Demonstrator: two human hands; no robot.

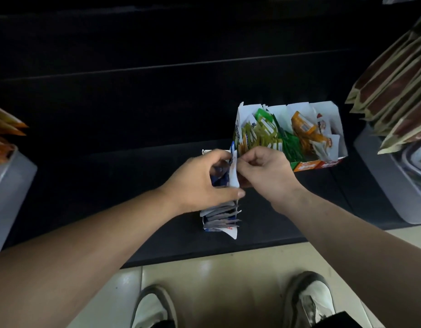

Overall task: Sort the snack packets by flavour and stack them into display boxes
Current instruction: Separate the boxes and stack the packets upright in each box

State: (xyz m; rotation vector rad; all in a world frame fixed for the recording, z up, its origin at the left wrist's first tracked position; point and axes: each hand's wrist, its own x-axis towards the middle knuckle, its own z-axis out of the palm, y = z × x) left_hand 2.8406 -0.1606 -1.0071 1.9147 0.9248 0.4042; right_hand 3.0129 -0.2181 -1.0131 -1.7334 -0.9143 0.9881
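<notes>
A narrow display box (220, 221) holding several blue-and-white snack packets stands on the dark shelf in front of me. My left hand (202, 181) grips the upright blue packets (222, 177) in the box, thumb at their near side. My right hand (263, 169) pinches a white-and-blue packet (233, 178) at the top of that row. Behind and to the right sits a wider white display box (332, 114) with mixed packets: yellow-green ones (259, 136), dark green ones (291, 145) and orange ones (306, 131).
The black shelf (157, 162) ends at a front edge above the tiled floor, where my shoes (308, 301) show. A grey bin (10, 185) with orange packs stands at the left; a grey bin (389, 181) with brown packs (398, 91) at the right.
</notes>
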